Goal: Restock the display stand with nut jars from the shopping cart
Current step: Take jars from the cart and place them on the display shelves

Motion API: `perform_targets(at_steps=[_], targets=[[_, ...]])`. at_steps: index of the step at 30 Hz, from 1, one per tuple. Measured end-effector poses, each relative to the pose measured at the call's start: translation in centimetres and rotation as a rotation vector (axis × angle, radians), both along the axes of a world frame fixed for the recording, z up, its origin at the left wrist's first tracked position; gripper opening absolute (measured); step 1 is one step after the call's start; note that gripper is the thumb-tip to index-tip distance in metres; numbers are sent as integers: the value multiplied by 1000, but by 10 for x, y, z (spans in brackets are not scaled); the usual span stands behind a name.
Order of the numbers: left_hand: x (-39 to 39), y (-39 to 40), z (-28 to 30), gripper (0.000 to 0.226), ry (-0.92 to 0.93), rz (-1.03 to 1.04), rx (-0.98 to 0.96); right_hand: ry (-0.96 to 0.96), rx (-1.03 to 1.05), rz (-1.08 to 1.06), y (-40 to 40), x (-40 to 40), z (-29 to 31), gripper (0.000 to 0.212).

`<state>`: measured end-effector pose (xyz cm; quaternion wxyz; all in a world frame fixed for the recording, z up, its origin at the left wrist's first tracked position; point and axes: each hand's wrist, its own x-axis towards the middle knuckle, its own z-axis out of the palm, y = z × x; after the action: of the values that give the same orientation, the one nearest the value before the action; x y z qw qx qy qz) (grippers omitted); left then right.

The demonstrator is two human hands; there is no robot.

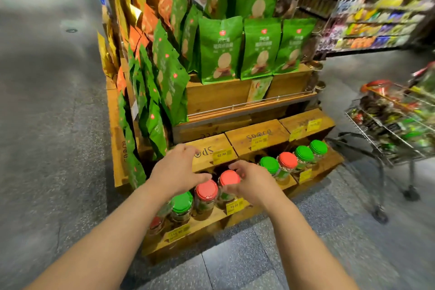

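Head view: my right hand (253,183) curls its fingers round a red-lidded jar (227,185) on the lowest shelf (211,221) of the display stand (237,101). My left hand (181,169) hovers open just beside it, fingers relaxed, holding nothing. To seat this jar well, I judge it best to lower it upright, press it back into line with the red-lidded neighbour (206,195) and the green-lidded jar (181,205), then let go only once it stands flat. The jar is clear plastic with a round red screw lid; dark nuts show through its wall. More jars stand further right along the shelf. The shopping cart (395,125) stands well apart on the right, blurred.
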<state>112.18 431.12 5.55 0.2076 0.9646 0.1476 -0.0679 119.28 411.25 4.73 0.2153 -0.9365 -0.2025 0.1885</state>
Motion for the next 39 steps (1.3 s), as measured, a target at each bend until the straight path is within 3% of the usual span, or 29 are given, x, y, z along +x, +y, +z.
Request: perform_targets(at_steps=[9,16,25,32,39], targets=[[54,-74,44,89,6,-306,-46,-13,-41,-241,-85,15,35,74],[127,-180,68,96,7,-534,29,-113,-87,-401,-206,55,58,78],[211,-352,94,84,-72,-711,142,-112,-177,-454,-367,107,98,70],[271,-466,93,85,-85,-782,202,-90,-253,-454,-468,150,108,77],[348,-540,93,85,-39,-862,214,-36,-243,-499,-543,206,107,79]])
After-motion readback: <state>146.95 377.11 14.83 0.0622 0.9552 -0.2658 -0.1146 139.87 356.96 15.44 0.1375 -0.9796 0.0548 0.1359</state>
